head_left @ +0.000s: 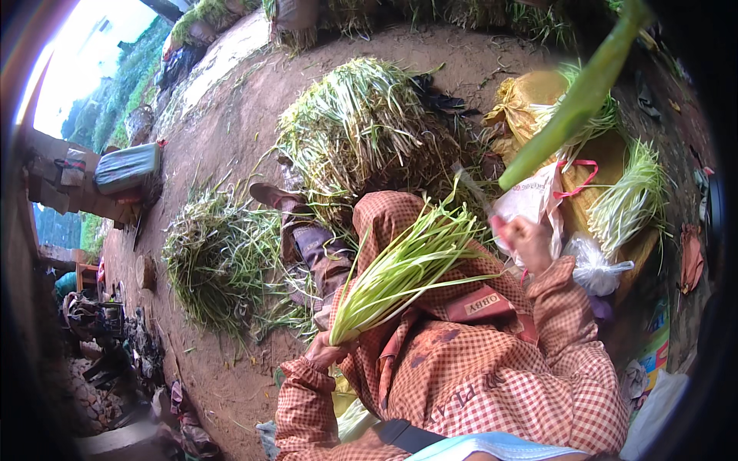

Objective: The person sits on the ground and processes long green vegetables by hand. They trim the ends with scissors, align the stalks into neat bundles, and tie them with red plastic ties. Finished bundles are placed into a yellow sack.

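My left hand (330, 349) is closed around the base of a bunch of long green leafy stalks (403, 265), which looks like garlic or chive shoots. The bunch slants up to the right over my checked apron (461, 380). In my right hand (529, 241), raised to the right of the bunch, is a knife (500, 227) with a red handle. Its pale blade is blurred and points up and left. Beyond my knees stands a large heap of uncleaned stalks (369, 127), roots towards me. A looser pile of leaves (219, 259) lies left of my leg.
A blurred green leaf (571, 109) hangs close to the camera. Pale trimmed bunches (628, 199) lie on yellow sacking (582, 173) at right, near a white bag (530, 196) and a clear plastic bag (597, 268). A low padded seat (128, 168) stands left on the earth floor (225, 127).
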Demonstrator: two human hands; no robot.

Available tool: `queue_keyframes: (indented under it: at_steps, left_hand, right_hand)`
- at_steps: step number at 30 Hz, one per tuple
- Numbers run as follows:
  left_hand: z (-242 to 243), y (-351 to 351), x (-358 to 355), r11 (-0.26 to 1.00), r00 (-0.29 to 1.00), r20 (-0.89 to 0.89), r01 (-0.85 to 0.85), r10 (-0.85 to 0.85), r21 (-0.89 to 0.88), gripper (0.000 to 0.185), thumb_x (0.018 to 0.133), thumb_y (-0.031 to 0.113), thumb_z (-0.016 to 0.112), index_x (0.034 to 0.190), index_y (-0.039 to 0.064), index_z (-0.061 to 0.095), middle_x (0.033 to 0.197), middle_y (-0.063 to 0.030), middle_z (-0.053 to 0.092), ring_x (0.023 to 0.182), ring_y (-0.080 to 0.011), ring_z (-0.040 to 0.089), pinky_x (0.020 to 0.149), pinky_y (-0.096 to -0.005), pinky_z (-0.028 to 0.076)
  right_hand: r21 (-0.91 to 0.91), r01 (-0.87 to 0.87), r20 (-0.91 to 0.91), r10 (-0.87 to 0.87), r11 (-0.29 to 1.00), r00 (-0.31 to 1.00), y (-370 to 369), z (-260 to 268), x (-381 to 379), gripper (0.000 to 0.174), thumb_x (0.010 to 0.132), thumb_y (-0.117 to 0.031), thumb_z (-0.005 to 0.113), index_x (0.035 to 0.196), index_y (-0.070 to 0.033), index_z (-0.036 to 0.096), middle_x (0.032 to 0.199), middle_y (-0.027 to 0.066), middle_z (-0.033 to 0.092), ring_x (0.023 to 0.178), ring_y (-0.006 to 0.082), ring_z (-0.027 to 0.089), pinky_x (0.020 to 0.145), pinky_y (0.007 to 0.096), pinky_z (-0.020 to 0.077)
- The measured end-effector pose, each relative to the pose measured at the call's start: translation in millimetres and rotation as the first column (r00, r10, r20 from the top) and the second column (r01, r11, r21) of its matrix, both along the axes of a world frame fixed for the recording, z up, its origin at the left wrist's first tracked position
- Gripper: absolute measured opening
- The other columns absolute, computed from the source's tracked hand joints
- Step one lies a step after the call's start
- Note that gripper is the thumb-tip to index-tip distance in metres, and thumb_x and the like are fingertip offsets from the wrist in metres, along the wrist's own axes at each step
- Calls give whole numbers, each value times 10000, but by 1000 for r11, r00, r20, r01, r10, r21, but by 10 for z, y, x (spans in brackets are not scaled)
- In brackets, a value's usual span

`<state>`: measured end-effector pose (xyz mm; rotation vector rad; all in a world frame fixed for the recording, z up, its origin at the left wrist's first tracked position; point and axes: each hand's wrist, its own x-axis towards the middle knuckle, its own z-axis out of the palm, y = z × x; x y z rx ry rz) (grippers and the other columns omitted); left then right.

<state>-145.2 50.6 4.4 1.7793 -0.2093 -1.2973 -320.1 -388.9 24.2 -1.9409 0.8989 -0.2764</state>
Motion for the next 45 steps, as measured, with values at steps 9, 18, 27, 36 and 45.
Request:
queue_keyframes:
  at_steps: [9, 18, 27, 36, 45]
  left_hand:
    - [-304, 132, 7, 991, 974, -180, -127, 134, 49, 270, 751, -9, 734, 1000, 27, 636, 765, 7, 602, 599, -111, 536, 532, -256, 439]
    - [-273, 50, -35, 981, 984, -92, -163, 153, -108, 244, 748, -33, 727, 967, 33, 642, 804, 12, 609, 656, -118, 554, 591, -266, 466]
    - [-288, 119, -70, 962, 964, -170, -229, 203, -146, 155, 774, -8, 708, 904, 19, 629, 711, -7, 575, 539, -125, 523, 477, -260, 418]
    - [-394, 226, -172, 976, 980, -46, -197, 193, -92, 262, 695, -34, 743, 941, 21, 672, 872, -10, 646, 755, -126, 593, 680, -276, 484]
    - [-384, 191, -168, 994, 981, 159, -110, 113, -23, 185, 744, 5, 731, 926, 16, 697, 878, -33, 669, 793, -147, 626, 728, -286, 514]
  right_hand:
    - [235, -225, -13, 234, 946, 972, -59, 264, -683, 457, 768, -388, 701, 1022, -41, 546, 844, -12, 541, 735, 69, 533, 652, 226, 449]
    - [22, -526, -7, 527, 850, 850, 430, 94, -546, 399, 753, -294, 718, 977, -2, 566, 910, 99, 598, 830, 198, 597, 743, 333, 488]
    - [223, -300, -207, 346, 927, 915, 283, 273, -326, 418, 818, -346, 674, 1008, 10, 567, 805, 56, 609, 726, 129, 562, 681, 276, 460]
    - [380, -117, 114, 79, 917, 990, 367, 246, -173, 87, 908, -82, 566, 916, 4, 571, 723, -42, 520, 641, 31, 439, 565, 188, 366]
    - [326, -338, -95, 386, 883, 918, 129, 354, -389, 277, 800, -250, 601, 854, 18, 561, 726, 2, 534, 691, 79, 478, 619, 242, 406]
